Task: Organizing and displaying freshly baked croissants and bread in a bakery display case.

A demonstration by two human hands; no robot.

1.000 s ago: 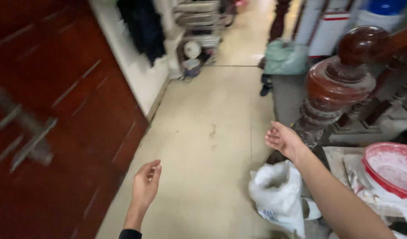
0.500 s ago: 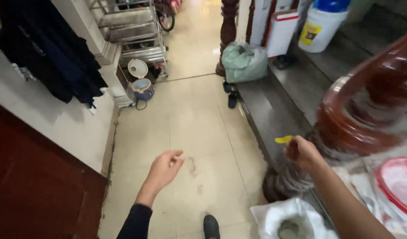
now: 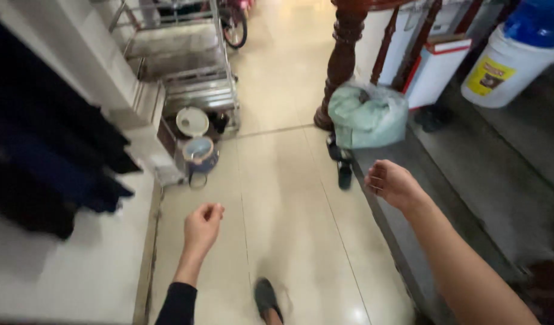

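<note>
Left hand [image 3: 203, 225] loosely curled, empty, above tiled floor [image 3: 289, 198]. Right hand [image 3: 391, 183] half-closed, empty, over stair edge [image 3: 385, 222], near green bag [image 3: 367, 115]. Dark shoe [image 3: 266, 298] below.

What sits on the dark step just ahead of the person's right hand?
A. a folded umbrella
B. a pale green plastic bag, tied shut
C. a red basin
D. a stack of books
B. A pale green bag sits bunched on the dark step, beyond the right hand, next to the turned wooden post.
</note>
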